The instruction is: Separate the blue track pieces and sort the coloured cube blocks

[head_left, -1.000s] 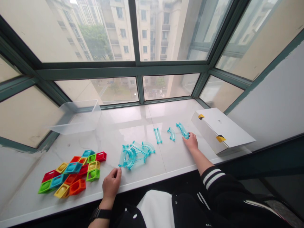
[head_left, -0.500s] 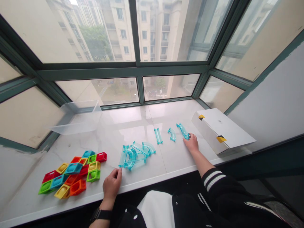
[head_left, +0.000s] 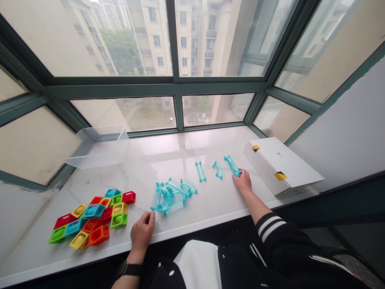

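My right hand [head_left: 243,181] rests on the white sill, its fingertips pinching the near end of a wavy clear-blue track piece [head_left: 232,165]. To the left of that lie a short curved track piece [head_left: 217,169] and a straight one [head_left: 200,171]. A pile of several clear-blue curved track pieces [head_left: 171,194] sits in the middle. My left hand [head_left: 142,231] lies loosely curled at the sill's front edge, just below that pile, holding nothing. Colourful square blocks [head_left: 93,216] are clustered at the left.
A clear plastic bin [head_left: 98,146] stands at the back left by the window. A white cardboard box [head_left: 279,164] with yellow tape lies at the right end. The marble sill [head_left: 168,154] ends at a front edge above my lap.
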Tool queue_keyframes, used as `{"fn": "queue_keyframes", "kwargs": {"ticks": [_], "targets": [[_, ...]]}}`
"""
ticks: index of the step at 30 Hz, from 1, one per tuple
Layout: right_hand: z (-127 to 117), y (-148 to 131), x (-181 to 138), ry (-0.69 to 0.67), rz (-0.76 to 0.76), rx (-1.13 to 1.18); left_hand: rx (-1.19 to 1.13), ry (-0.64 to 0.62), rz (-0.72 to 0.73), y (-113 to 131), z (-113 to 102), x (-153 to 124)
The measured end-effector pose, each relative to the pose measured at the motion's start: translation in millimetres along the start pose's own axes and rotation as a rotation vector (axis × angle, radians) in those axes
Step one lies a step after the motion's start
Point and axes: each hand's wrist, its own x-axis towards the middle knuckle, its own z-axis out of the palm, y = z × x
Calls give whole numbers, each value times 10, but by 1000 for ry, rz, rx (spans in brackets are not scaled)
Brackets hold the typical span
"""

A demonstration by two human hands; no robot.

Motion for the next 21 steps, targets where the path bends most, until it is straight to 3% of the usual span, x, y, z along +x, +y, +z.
{"fn": "queue_keyframes", "kwargs": {"ticks": [8, 13, 16, 21], "targets": [[-134, 135, -311, 37, 101, 288, 6, 24, 14, 1, 17, -15], [-251, 116, -723, -64, 57, 349, 3, 28, 23, 27, 12, -20], [-286, -119, -946, -198, -32, 359, 6, 26, 15, 37, 12, -25], [-165, -823, -1232, -522, -323, 397, 7, 27, 26, 35, 18, -35]]}}
